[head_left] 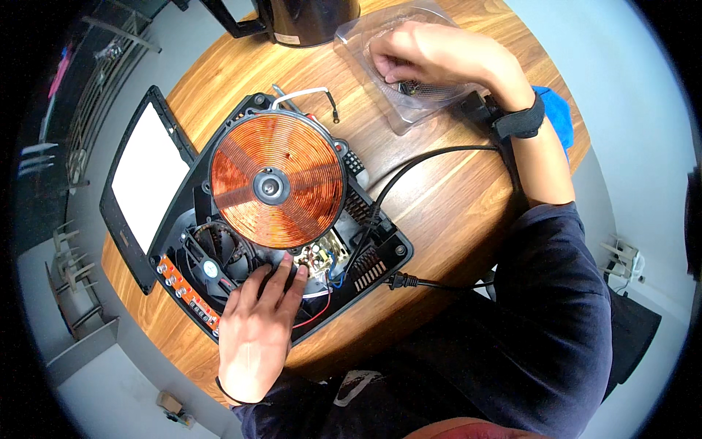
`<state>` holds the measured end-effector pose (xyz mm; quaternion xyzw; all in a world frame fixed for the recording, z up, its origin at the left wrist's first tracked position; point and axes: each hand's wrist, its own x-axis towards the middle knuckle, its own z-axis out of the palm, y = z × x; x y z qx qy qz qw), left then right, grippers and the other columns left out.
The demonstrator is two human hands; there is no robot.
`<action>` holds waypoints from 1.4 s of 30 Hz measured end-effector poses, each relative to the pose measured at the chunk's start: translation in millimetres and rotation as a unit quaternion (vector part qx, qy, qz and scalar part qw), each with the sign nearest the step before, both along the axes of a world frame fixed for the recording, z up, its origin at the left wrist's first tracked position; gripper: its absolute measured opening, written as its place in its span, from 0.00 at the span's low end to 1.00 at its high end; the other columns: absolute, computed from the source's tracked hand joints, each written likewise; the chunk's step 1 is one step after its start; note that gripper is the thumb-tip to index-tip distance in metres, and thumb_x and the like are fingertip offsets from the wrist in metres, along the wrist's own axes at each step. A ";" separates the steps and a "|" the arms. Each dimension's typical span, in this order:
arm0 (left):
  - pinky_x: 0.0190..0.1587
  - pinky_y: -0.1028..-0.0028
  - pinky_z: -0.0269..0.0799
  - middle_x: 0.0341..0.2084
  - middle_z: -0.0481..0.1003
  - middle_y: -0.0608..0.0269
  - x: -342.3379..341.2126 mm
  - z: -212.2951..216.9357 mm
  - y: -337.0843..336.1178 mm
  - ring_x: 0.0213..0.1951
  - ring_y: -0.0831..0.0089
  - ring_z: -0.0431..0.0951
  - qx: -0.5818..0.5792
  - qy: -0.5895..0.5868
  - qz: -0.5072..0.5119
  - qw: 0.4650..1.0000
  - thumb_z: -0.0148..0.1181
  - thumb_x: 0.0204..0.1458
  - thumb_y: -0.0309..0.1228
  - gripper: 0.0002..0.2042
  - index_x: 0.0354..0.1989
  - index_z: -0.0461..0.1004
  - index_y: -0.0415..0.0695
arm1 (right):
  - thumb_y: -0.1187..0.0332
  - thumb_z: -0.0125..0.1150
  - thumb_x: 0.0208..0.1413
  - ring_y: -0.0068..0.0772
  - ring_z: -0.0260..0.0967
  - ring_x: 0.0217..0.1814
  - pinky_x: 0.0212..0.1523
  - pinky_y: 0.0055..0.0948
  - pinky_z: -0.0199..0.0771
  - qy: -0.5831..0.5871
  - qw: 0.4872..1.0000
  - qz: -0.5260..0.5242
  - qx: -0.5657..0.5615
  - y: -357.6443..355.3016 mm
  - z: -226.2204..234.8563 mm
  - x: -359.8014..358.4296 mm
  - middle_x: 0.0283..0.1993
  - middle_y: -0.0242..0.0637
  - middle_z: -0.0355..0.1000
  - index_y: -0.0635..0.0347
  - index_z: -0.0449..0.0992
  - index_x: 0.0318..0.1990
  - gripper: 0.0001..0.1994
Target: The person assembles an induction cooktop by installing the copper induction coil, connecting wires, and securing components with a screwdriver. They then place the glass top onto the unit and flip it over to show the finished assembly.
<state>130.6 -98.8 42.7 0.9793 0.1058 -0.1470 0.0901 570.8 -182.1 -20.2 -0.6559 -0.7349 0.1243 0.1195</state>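
Observation:
An opened induction cooker (401,250) lies on the wooden table, its round copper coil (241,157) facing up. My left hand (259,314) lies over the near edge of its housing. The fingers are stretched out, their tips by the circuit board (313,257) just below the coil. At the far right, my right hand (420,55) reaches into a clear plastic tray (402,123). Its fingers are curled together above small dark parts (407,88) in the tray; what they pinch, if anything, is hidden.
A black top panel (128,175) with a white underside leans at the cooker's left. Behind stands a dark kettle (311,18). A black power cord (431,152) and a plug (402,281) are at the right. Blue cloth (556,117) sits past my right wrist.

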 end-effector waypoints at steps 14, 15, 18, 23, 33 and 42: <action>0.62 0.55 0.80 0.67 0.80 0.64 -2.2 -0.4 0.8 0.63 0.55 0.80 0.003 -0.005 -0.005 1.000 0.62 0.53 0.21 0.30 0.67 0.82 0.51 | 0.72 0.72 0.63 0.28 0.78 0.37 0.41 0.31 0.80 0.149 0.987 -0.049 -0.041 -9.7 53.8 6.2 0.37 0.38 0.83 0.64 0.84 0.49 0.09; 0.62 0.55 0.81 0.67 0.80 0.64 -2.3 -0.3 0.7 0.63 0.56 0.80 0.001 -0.004 -0.004 1.000 0.62 0.53 0.22 0.29 0.67 0.82 0.51 | 0.71 0.73 0.64 0.28 0.78 0.38 0.41 0.31 0.80 0.159 0.985 -0.054 -0.045 -9.7 51.8 7.2 0.37 0.38 0.83 0.64 0.84 0.49 0.09; 0.62 0.56 0.80 0.67 0.80 0.63 -5.1 -2.1 -1.1 0.63 0.56 0.80 0.004 -0.010 -0.001 1.000 0.62 0.53 0.22 0.29 0.67 0.82 0.51 | 0.70 0.73 0.65 0.29 0.80 0.39 0.43 0.31 0.81 0.151 0.985 -0.060 -0.057 -6.3 51.4 5.5 0.39 0.39 0.84 0.64 0.85 0.48 0.08; 0.63 0.57 0.79 0.68 0.79 0.62 -4.6 2.0 -0.2 0.64 0.56 0.79 0.006 -0.009 -0.014 1.000 0.61 0.54 0.24 0.29 0.68 0.80 0.49 | 0.69 0.71 0.69 0.31 0.83 0.43 0.48 0.32 0.83 0.132 0.988 -0.059 -0.059 -5.2 58.9 2.1 0.42 0.39 0.86 0.63 0.84 0.47 0.07; 0.66 0.62 0.77 0.69 0.78 0.56 -14.7 0.2 10.9 0.66 0.59 0.79 0.010 -0.030 -0.061 0.998 0.58 0.60 0.28 0.26 0.70 0.77 0.43 | 0.66 0.74 0.66 0.24 0.83 0.46 0.50 0.28 0.83 0.181 0.977 -0.085 -0.072 -8.8 74.7 -33.8 0.45 0.34 0.87 0.61 0.84 0.50 0.11; 0.64 0.60 0.81 0.66 0.79 0.55 -18.6 7.6 24.2 0.63 0.54 0.80 -0.090 -0.067 -0.036 0.993 0.59 0.59 0.23 0.27 0.70 0.77 0.44 | 0.73 0.70 0.69 0.27 0.81 0.46 0.54 0.32 0.84 0.140 0.990 0.030 -0.003 -8.5 72.8 -62.6 0.43 0.34 0.84 0.64 0.83 0.48 0.05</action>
